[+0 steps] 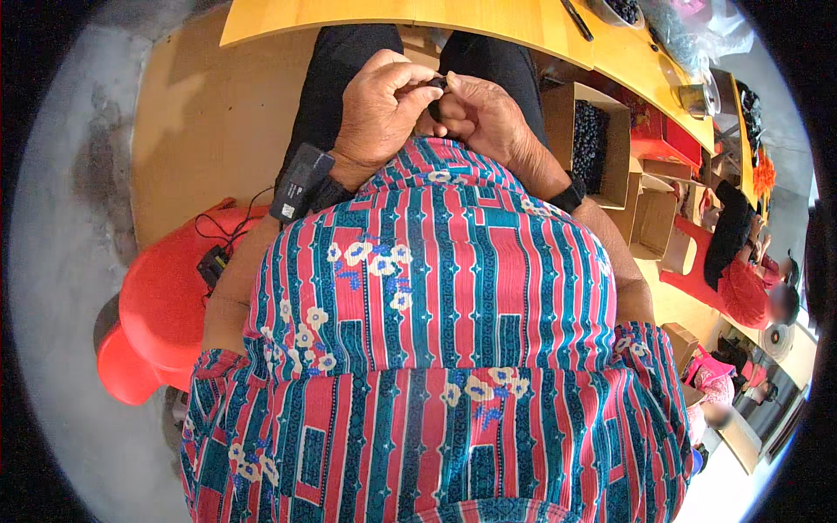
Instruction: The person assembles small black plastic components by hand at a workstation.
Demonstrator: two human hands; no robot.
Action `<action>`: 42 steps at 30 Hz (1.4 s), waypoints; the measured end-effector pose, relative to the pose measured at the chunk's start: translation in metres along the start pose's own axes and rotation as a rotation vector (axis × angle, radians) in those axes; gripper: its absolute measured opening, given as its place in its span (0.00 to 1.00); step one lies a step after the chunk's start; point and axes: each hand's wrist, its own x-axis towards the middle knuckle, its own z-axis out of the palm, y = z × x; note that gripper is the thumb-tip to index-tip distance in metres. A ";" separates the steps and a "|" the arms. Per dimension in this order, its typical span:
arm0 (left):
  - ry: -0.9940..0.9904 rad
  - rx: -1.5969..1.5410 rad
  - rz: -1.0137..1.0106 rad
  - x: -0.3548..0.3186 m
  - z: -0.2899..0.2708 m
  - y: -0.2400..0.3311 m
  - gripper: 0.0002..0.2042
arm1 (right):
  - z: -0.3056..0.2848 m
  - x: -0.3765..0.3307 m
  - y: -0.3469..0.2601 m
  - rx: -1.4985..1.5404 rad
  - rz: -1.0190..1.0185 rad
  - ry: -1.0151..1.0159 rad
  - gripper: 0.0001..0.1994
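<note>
Both my hands meet above my lap, close to the table's near edge. My left hand (380, 103) pinches a small black piece (438, 84) between thumb and forefinger. From the other side my right hand (485, 113) grips the same black piece with thumb and fingertips, its remaining fingers curled below. The piece is mostly covered by my fingers, so its exact kind cannot be made out. A dark band with a grey box sits on my left wrist, and a black band is around my right wrist.
A yellow table (514, 24) curves across the top, with a black pen-like tool (577, 21) and a tub of dark pieces (624, 9). Right of my legs stands a cardboard box (617, 144) of black pieces. A red stool (166, 288) is at left; other people sit far right.
</note>
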 end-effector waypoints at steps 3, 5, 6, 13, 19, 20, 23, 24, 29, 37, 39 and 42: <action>-0.011 -0.058 -0.038 -0.002 0.001 0.002 0.07 | -0.006 0.001 0.005 -0.085 -0.065 0.213 0.11; -0.032 -0.166 -0.090 -0.004 0.001 0.002 0.06 | 0.002 0.001 0.004 -0.180 -0.137 0.295 0.08; -0.032 -0.167 -0.091 -0.005 0.002 0.002 0.06 | 0.005 0.001 0.003 -0.274 -0.210 0.375 0.06; -0.140 -0.566 -0.409 -0.009 0.007 -0.007 0.07 | 0.002 0.000 0.004 -0.606 -0.410 0.350 0.03; -0.193 -0.726 -0.577 -0.007 0.004 -0.011 0.07 | -0.002 0.003 0.011 -0.724 -0.484 0.361 0.03; -0.201 -0.698 -0.553 -0.008 0.004 -0.011 0.07 | -0.001 0.003 0.010 -0.715 -0.484 0.350 0.03; -0.236 -0.571 -0.459 -0.009 0.005 -0.011 0.10 | -0.005 0.003 0.009 -0.726 -0.494 0.324 0.03; -0.236 -0.572 -0.460 -0.008 0.005 -0.012 0.10 | -0.007 0.002 0.008 -0.745 -0.506 0.308 0.03; -0.212 -0.699 -0.556 -0.010 0.006 -0.011 0.09 | -0.008 0.001 0.007 -0.728 -0.503 0.261 0.04; -0.100 -0.566 -0.373 -0.009 0.008 -0.005 0.07 | -0.007 0.001 0.006 -0.090 -0.139 0.240 0.05; -0.087 -0.554 -0.321 -0.010 0.009 -0.008 0.07 | -0.008 0.003 0.003 0.052 -0.026 0.123 0.09; -0.050 -0.397 -0.159 -0.008 0.005 -0.003 0.07 | -0.011 0.000 -0.001 0.024 0.088 0.017 0.14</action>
